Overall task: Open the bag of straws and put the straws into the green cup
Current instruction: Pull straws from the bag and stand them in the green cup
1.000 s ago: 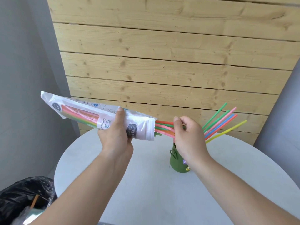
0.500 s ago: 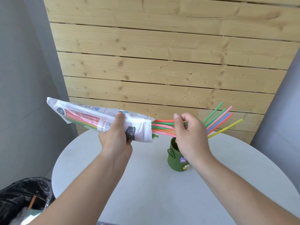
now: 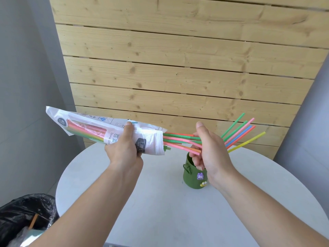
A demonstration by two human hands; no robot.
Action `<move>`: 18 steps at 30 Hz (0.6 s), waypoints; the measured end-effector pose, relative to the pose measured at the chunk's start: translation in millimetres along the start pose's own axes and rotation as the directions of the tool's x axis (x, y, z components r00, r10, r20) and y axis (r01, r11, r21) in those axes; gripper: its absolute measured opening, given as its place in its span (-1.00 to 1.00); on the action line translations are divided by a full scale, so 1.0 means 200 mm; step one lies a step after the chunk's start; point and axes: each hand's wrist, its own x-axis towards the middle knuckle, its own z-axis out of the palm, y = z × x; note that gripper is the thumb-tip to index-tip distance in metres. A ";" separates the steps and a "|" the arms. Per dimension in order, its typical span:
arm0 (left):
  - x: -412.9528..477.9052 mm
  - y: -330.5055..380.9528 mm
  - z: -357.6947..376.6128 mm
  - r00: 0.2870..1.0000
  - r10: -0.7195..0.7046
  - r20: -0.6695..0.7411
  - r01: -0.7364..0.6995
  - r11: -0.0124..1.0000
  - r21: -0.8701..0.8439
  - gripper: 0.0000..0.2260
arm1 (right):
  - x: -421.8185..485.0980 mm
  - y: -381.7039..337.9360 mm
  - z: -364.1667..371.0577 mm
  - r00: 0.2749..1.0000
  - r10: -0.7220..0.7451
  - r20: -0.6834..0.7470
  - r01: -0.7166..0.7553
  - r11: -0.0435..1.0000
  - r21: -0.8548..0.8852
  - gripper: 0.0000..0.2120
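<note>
Right hand (image 3: 211, 150), at centre right of the frame, has its fingers curled loosely around a bunch of thin coloured plastic straws (image 3: 181, 140) that stick out of the open end of the white printed plastic bag (image 3: 106, 130); the thumb stands up off them, so the grasp looks partly slack. Left hand (image 3: 124, 148), at centre left, is clamped around the bag's middle, holding it nearly level above the round pale grey table (image 3: 160, 211).

The step in hand appears to be drawing a batch of straws from the bag. Next, the right hand likely needs to tighten, pull them clear, and tip them upright into the cup.

Below the right hand stands the small dark green cup (image 3: 193, 177), already holding several straws (image 3: 238, 132) fanned toward the upper right. More straws remain in the bag. A black-lined bin (image 3: 21, 216) sits at lower left.
</note>
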 end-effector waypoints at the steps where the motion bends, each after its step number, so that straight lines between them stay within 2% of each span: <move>1: 0.00 0.00 0.00 1.000 0.007 -0.001 -0.007 1.000 0.004 -0.53 | -0.01 0.00 0.01 1.000 0.002 0.001 -0.002 1.000 -0.010 -0.48; 7: -0.02 -0.04 0.00 1.000 0.004 0.015 -0.004 1.000 0.017 -0.52 | -0.02 0.06 0.05 0.962 -0.204 -0.180 0.161 0.960 -0.228 -0.61; 14: 0.00 -0.01 0.01 1.000 0.007 0.017 -0.008 1.000 0.006 -0.60 | 0.03 0.03 0.00 0.954 -0.260 -0.150 0.239 0.960 -0.146 -0.74; 18: 0.02 0.02 0.00 1.000 0.009 0.007 -0.008 1.000 -0.015 -0.57 | 0.06 -0.01 -0.08 0.974 -0.160 -0.162 0.155 0.987 -0.046 -0.71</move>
